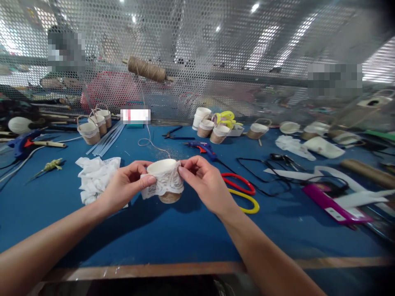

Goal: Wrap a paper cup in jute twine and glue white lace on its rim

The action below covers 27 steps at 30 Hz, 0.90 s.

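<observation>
Clasping lace-wrapped cup [165, 180]: left hand [125, 186], right hand [206, 181]

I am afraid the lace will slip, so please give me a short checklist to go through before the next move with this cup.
1. Grip: the left hand pinches the lace end, and the right hand grips the cup. Ok.
2. Lace flat around the cup: its left end stands off the wall. Not ok.
3. Glue under the lace: hidden. Cannot tell.
4. Glue gun lies free on the table behind the cup. Ok.
5. Scissors lie free beside the right wrist. Ok.
6. Twine behind the cup, attached to it or not: cannot tell.
</observation>
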Motion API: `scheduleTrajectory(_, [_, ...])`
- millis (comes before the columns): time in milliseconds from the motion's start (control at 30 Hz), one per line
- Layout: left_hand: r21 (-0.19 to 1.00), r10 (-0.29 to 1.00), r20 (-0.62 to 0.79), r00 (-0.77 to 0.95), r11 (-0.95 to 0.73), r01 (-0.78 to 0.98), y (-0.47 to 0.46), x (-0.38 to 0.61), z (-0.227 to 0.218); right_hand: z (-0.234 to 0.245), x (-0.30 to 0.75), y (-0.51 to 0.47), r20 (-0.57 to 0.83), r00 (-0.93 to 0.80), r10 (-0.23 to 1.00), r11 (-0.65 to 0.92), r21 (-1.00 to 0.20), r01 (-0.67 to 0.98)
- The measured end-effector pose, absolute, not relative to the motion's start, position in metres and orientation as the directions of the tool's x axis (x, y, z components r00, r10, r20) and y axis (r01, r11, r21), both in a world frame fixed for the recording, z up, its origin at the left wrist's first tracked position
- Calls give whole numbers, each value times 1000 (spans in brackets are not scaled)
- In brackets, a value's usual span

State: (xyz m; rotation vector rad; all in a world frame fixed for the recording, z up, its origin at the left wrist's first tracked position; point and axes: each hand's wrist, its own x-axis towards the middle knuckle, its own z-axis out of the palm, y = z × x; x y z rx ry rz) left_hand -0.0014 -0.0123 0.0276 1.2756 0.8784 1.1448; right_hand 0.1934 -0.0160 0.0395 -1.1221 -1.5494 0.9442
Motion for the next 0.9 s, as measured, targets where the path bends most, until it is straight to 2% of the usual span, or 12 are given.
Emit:
scheduleTrajectory(67, [981,972,23,234,24,-193,-13,2,21,36,194,-16,247,-125,961,274,-911,308])
scheduleTrajectory(133, [975,977,-36,212,82,-208,-13,4,15,34,194,-18,216,-140,966,252,-909,333])
scheduleTrajectory(300, [969,975,-111,195,149,-196,-13,7,9,27,188,-28,73,-213,974,120,-969,214])
scheduleTrajectory(367, [974,977,-101,188,136,-181,-15,9,10,23,184,-30,17,-224,975,66,-975,213])
scheduleTrajectory(533, [986,974,-15,228,53,-161,-20,9,18,22,189,-28,36,-236,971,69,-988,136])
scheduleTrajectory(700, [992,947,106,302,-79,-101,-23,2,25,31,207,-23,-12,-317,948,3,-999,49])
scheduleTrajectory(800, [995,923,98,372,-85,-50,-25,-1,27,31,211,-22,-38,-350,936,-40,-999,2])
scheduleTrajectory(900, [996,925,80,371,-86,-2,-27,-2,26,29,210,-22,-71,-378,923,-99,-994,-54])
